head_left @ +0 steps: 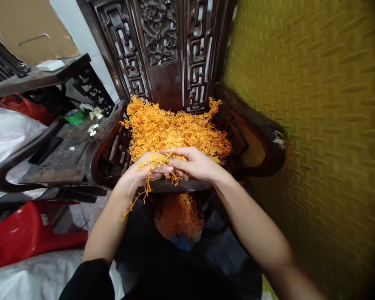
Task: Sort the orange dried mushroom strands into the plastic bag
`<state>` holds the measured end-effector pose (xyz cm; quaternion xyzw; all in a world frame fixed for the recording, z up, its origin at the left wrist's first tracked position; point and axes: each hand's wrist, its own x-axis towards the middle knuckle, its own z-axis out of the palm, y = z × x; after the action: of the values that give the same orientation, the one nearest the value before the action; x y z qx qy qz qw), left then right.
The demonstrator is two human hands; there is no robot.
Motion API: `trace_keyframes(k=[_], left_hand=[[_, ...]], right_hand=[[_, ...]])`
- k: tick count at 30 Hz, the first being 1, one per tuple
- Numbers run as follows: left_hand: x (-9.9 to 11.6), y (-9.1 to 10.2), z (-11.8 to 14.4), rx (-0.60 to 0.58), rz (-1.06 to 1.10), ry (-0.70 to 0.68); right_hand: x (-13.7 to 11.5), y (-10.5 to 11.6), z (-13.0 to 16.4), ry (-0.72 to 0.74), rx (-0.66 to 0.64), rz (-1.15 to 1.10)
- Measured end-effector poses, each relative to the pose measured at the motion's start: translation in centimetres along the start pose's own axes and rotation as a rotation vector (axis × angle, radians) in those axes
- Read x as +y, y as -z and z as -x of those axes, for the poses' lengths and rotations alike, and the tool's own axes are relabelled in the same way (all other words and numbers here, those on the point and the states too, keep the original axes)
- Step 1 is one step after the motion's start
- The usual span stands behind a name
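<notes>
1. The left hand [143,168] and right hand [195,163] meet at the front edge of a carved wooden chair [165,75]. Fingers of both are curled in, pinching a small bunch of orange strands [158,160] between them.
2. Grip: neither hand is wide open. The left cups the bunch from below; the right lies over it with fingertips pressed in. A few strands hang loose past the left wrist.
3. The main heap of orange strands [175,127] sits piled on the chair seat, just behind the hands and touching them.
4. Below the seat edge, between the person's knees, a second lot of strands rests in a dark bag [178,216]. Its rim is hard to make out.
5. Judgement: the work looks like sorting or pulling off small bunches. Best done with a light pinch, lifting only a little at a time so strands are not snapped or tangled. Keep the hands over the lower lot so that loose bits fall in rather than on the floor.
6. Round about: a red plastic stool [28,235] at the left, a dark side table [68,150] with small white flowers [95,113], a yellow patterned wall [315,125] at the right.
</notes>
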<state>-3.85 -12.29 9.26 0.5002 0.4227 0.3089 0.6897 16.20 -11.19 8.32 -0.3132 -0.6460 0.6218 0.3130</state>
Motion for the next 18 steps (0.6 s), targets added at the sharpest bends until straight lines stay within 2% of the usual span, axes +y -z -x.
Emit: trace_keyframes(k=[2,6,13,15,18], left_hand=[[0.0,0.1,0.1,0.005,0.023,0.014],[-0.1,0.5,0.0,0.011,0.068,0.016],[-0.3,0.5,-0.1,0.124,-0.015,-0.069],[-0.2,0.4,0.4,0.103,-0.057,-0.066],[0.1,0.3,1.3,0.040,-0.075,-0.010]], right_hand=[[0.1,-0.2,-0.1,0.011,-0.028,-0.039],[0.2,-0.6,-0.2,0.031,0.038,-0.103],[0.3,-1.6,-0.3,0.052,0.138,-0.056],[0.4,-1.5,-0.7,0.113,0.288,-0.138],[0.1,0.3,-1.0,0.255,0.643,-0.275]])
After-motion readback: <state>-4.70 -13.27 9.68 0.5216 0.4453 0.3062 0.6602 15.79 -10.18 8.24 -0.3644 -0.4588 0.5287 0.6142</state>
